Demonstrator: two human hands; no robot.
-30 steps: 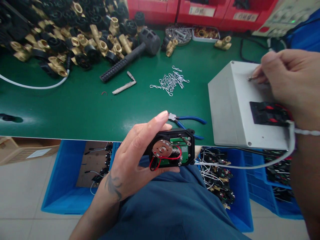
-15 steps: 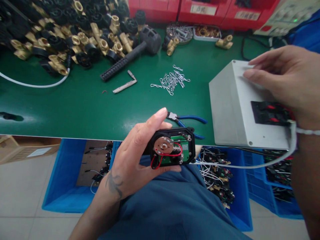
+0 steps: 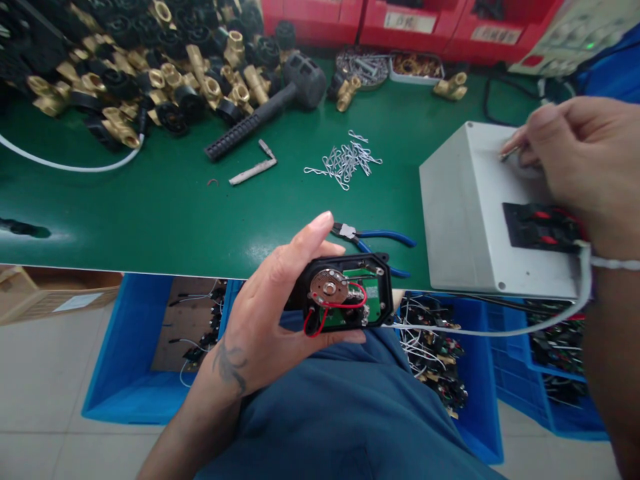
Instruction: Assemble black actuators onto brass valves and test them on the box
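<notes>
My left hand (image 3: 280,300) is closed around the edges of an open black actuator housing (image 3: 385,293). Inside the housing sit a round copper-coloured motor end (image 3: 329,288), a green circuit board (image 3: 371,287) and red wires. A white cable (image 3: 465,331) runs from the housing to a black-and-red terminal block (image 3: 543,227) on a grey box (image 3: 450,213). Over the top of that box, my right hand (image 3: 585,153) has its thumb and fingers pinched at a small metal lever (image 3: 509,155), apparently a switch; its base is partly hidden.
Blue-handled pliers (image 3: 383,237) lie just beyond the housing. Wire clips (image 3: 347,162), a black mallet (image 3: 270,107) and brass valve bodies (image 3: 200,80) are on the green bench (image 3: 165,213). Red bins (image 3: 315,20) stand behind; blue crates (image 3: 120,360) sit below.
My right hand's fingers have gone from loosely spread over the box to a pinch at the small metal lever. My left hand holds the housing almost still.
</notes>
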